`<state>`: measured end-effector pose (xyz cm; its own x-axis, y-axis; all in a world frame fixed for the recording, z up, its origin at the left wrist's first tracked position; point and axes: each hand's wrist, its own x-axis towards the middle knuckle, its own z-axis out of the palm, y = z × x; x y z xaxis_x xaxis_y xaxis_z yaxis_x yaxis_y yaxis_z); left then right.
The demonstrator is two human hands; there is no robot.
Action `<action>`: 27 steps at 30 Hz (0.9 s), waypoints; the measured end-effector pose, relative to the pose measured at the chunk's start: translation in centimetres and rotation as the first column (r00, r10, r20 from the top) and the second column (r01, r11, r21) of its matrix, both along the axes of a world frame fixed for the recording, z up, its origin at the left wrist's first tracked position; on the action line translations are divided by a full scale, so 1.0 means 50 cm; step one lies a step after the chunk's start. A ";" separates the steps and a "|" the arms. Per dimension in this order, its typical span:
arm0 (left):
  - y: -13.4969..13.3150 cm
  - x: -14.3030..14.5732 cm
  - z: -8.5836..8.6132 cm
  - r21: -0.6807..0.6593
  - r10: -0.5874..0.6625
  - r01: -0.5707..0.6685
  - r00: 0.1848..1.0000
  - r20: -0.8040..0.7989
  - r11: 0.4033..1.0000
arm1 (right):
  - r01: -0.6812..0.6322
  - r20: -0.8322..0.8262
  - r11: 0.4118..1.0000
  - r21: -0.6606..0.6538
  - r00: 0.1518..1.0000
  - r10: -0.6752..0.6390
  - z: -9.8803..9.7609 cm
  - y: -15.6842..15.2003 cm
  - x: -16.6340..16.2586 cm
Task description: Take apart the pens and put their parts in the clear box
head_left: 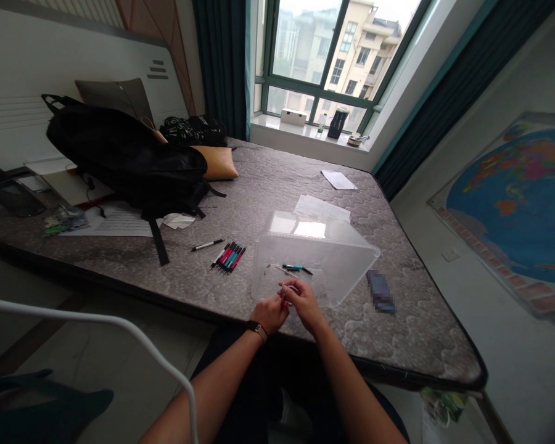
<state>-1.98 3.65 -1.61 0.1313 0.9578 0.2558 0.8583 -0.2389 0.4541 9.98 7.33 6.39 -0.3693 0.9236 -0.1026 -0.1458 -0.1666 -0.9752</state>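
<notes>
My left hand point(269, 313), with a band on its wrist, is closed around a small red pen piece point(283, 303), mostly hidden by the fingers. My right hand point(305, 302) meets it, thumb and fingers pinched together at the piece's upper end; what they grip is too small to make out. Both hands are at the near side of a clear plastic bin point(346, 265), which lies on its side with its opening towards me. Inside it are a blue-and-black pen part point(296, 267) and several small, thin pieces. Left of the bin lies a row of red, teal and black pens point(229, 256).
One white-and-black pen point(207, 245) lies apart from the row. A phone-like blurred object point(380, 291) is right of the bin, with papers point(324, 208) behind it. A black backpack point(124, 148) fills the mattress's left side. A white curved tube point(134, 336) crosses the lower left.
</notes>
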 end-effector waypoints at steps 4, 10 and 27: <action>0.000 -0.001 -0.001 0.000 0.001 -0.001 1.000 -0.003 1.000 | 0.003 -0.008 1.000 -0.004 1.000 -0.003 0.002 -0.002 0.002; 0.000 -0.001 -0.002 0.011 0.003 -0.003 1.000 0.006 1.000 | 0.011 0.023 1.000 0.019 1.000 -0.011 0.004 -0.004 0.006; 0.000 -0.001 -0.001 0.089 -0.004 0.005 1.000 -0.016 0.996 | 0.053 -0.060 0.997 -0.057 0.997 -0.056 -0.004 -0.010 0.007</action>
